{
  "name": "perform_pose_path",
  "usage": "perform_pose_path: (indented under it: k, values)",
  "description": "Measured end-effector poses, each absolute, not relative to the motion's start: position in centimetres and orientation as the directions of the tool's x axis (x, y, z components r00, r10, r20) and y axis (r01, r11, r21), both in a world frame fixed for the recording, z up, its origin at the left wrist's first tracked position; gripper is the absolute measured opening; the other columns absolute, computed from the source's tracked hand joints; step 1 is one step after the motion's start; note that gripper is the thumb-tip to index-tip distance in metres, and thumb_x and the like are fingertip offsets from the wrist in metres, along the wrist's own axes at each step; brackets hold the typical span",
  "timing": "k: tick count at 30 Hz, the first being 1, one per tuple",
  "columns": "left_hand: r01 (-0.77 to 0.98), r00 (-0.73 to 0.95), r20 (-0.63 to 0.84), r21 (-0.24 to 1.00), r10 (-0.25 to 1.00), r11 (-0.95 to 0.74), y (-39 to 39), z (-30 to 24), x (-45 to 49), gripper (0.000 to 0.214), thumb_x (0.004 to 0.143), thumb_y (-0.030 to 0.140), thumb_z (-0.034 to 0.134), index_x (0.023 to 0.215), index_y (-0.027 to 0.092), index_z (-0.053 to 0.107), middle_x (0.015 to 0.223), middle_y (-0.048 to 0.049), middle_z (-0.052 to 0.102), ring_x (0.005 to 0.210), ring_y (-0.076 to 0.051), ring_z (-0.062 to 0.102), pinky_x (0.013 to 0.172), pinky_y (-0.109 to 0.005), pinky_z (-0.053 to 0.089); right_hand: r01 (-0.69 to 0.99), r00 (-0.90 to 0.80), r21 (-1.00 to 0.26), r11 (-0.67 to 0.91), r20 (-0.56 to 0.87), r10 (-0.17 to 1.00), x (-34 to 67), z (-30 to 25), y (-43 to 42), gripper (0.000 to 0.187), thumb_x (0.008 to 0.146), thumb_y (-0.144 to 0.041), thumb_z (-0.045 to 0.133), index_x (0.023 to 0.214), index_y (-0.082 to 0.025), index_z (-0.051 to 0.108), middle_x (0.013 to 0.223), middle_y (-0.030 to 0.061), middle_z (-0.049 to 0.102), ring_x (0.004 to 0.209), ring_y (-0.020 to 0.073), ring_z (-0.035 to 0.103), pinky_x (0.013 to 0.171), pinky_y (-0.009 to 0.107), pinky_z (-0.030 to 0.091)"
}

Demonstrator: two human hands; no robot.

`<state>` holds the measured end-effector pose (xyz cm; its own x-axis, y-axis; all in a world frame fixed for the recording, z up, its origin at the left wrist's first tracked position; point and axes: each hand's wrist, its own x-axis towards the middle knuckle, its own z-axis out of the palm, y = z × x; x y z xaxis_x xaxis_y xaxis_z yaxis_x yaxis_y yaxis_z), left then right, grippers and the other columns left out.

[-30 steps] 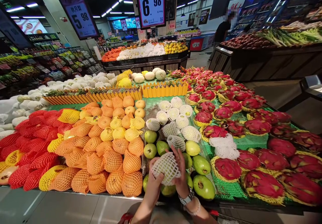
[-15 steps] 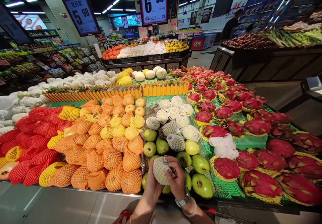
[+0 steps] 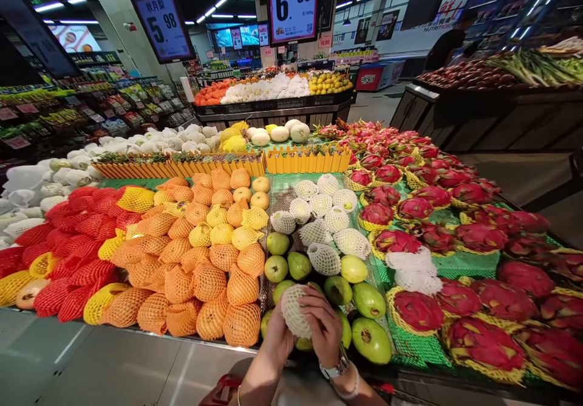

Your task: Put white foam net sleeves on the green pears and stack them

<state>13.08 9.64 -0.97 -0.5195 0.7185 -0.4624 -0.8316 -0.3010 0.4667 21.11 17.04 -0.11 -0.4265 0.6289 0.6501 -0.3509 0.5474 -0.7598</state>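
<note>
While left hand (image 3: 276, 337) cups the netted fruit (image 3: 293, 312) from the side, right hand (image 3: 324, 328) curls closed over it, likely for steadiness.

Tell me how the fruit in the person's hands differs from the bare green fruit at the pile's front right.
The held fruit wears a white foam net; the bare green fruit has none, so its smooth skin shows. The held fruit sits between the left hand and right hand; the bare green fruit lies in the pile. Both look similar in size.
</note>
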Motion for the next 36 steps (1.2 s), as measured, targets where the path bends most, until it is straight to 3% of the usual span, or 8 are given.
perform_pose_path:
  k: [7, 13, 18, 21, 24, 26, 32, 36]
  values:
    - [-0.837, -0.484, -0.442, 0.487, 0.755, -0.251, 9.4, 1.2, 13.3, 0.05, 0.086, 0.059, 0.063, 0.114, 0.019, 0.069, 0.122, -0.0136, 0.07, 0.132, -0.032, 0.053, 0.116, -0.045, 0.04, -0.331, -0.33, -0.928, 0.17, 0.283, 0.901, 19.9, -0.9, 17.5, 0.028, 0.094, -0.035, 0.056, 0.074, -0.024, 0.072, 0.089, 0.0034, 0.079, 0.093, 0.0259, 0.074, 0.088, 0.042, 0.059]
    - [-0.736, -0.505, -0.416, 0.666, 0.756, -0.125, 8.8, 1.9, 13.2, 0.057, 0.069, 0.03, 0.086, 0.121, 0.028, 0.064, 0.124, -0.0076, 0.068, 0.124, -0.03, 0.06, 0.109, -0.044, 0.045, -0.34, -0.271, -0.939, 0.04, 0.139, 0.952, 20.1, -1.8, 17.8, 0.027, 0.092, -0.042, 0.059, 0.079, -0.022, 0.073, 0.095, 0.0052, 0.079, 0.097, 0.0257, 0.073, 0.091, 0.041, 0.057]
    - [-0.644, -0.569, -0.328, 0.748, 0.754, -0.161, 9.5, 2.0, 13.6, 0.045, 0.068, 0.033, 0.086, 0.109, 0.031, 0.069, 0.116, -0.0051, 0.072, 0.118, -0.03, 0.062, 0.106, -0.045, 0.047, -0.337, -0.27, -0.94, 0.045, 0.143, 0.952, 20.2, -2.4, 18.0, 0.027, 0.09, -0.043, 0.062, 0.083, -0.021, 0.077, 0.098, 0.0087, 0.08, 0.101, 0.0278, 0.072, 0.094, 0.045, 0.056]
    - [-0.571, -0.58, -0.275, 0.808, 0.767, -0.142, 10.2, 2.4, 12.9, 0.041, 0.07, 0.034, 0.082, 0.109, 0.034, 0.068, 0.114, -0.0047, 0.072, 0.116, -0.033, 0.063, 0.104, -0.051, 0.048, -0.315, -0.333, -0.949, 0.011, 0.121, 0.935, 20.4, -2.7, 18.8, 0.033, 0.094, -0.045, 0.056, 0.1, -0.021, 0.077, 0.115, 0.0113, 0.077, 0.114, 0.0289, 0.068, 0.101, 0.049, 0.053]
    - [-0.328, -0.636, -0.145, 0.94, 0.758, -0.095, 12.2, 3.8, 9.8, 0.04, 0.076, 0.036, 0.073, 0.114, 0.029, 0.062, 0.113, -0.0093, 0.071, 0.11, -0.035, 0.066, 0.095, -0.055, 0.052, -0.384, -0.319, -0.922, -0.046, 0.086, 0.944, 21.1, -2.7, 20.0, 0.041, 0.099, -0.049, 0.044, 0.124, -0.028, 0.068, 0.138, 0.0063, 0.065, 0.132, 0.0257, 0.057, 0.109, 0.05, 0.048]
    - [0.066, -0.712, 0.024, 0.997, 0.702, 0.033, 14.5, 5.4, 6.1, 0.042, 0.08, 0.033, 0.063, 0.119, 0.02, 0.054, 0.11, -0.014, 0.07, 0.103, -0.034, 0.068, 0.085, -0.051, 0.057, -0.43, -0.268, -0.902, -0.047, 0.077, 0.96, 22.4, -2.7, 21.0, 0.04, 0.098, -0.049, 0.046, 0.125, -0.03, 0.067, 0.139, 0.0039, 0.064, 0.134, 0.0247, 0.055, 0.113, 0.05, 0.044]
    - [0.463, -0.755, 0.268, 0.864, 0.598, 0.197, 23.5, 10.6, -6.0, 0.069, 0.072, 0.023, 0.071, 0.131, 0.016, 0.038, 0.136, -0.0165, 0.048, 0.129, -0.033, 0.049, 0.107, -0.047, 0.042, -0.303, -0.046, -0.949, -0.082, -0.071, 0.996, 29.6, -5.5, 23.1, 0.04, 0.079, -0.054, 0.07, 0.094, -0.018, 0.077, 0.106, 0.0125, 0.078, 0.107, 0.0316, 0.069, 0.101, 0.052, 0.05]
    - [0.656, -0.677, 0.323, 0.673, 0.661, 0.342, 27.5, 11.1, -9.7, 0.068, 0.07, 0.021, 0.071, 0.13, 0.013, 0.04, 0.136, -0.0188, 0.043, 0.134, -0.036, 0.038, 0.112, -0.048, 0.031, -0.179, 0.116, -0.977, -0.115, -0.137, 0.984, 35.0, -7.7, 22.7, 0.047, 0.076, -0.059, 0.069, 0.096, -0.018, 0.076, 0.105, 0.0131, 0.077, 0.105, 0.0336, 0.068, 0.099, 0.05, 0.049]
